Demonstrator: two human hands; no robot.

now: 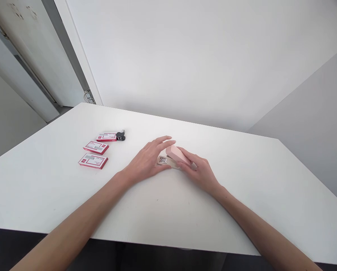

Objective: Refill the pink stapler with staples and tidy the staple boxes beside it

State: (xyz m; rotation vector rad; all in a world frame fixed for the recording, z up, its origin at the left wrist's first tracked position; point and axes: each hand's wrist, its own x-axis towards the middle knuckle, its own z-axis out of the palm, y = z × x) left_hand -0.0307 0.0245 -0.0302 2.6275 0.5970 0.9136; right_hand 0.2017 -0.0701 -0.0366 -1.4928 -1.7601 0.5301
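A pale pink stapler (175, 153) lies on the white table (157, 210) between my hands, its front pointing left. My right hand (199, 169) is closed around its rear part, thumb along the near side and fingers over the far side. At the front end, a metal plate shows on the stapler's base below the raised upper arm. My left hand (147, 158) arches around this front end with thumb and fingers apart. Its fingertips come close to the upper arm and its thumb is by the base; whether they touch is unclear.
Three small red-and-white boxes lie on the table's left: a near box (93, 161), a middle box (96, 147) and a far box (107, 136). Beside the far one sits a small black staple remover (120, 135). A white wall (185, 56) rises behind the table.
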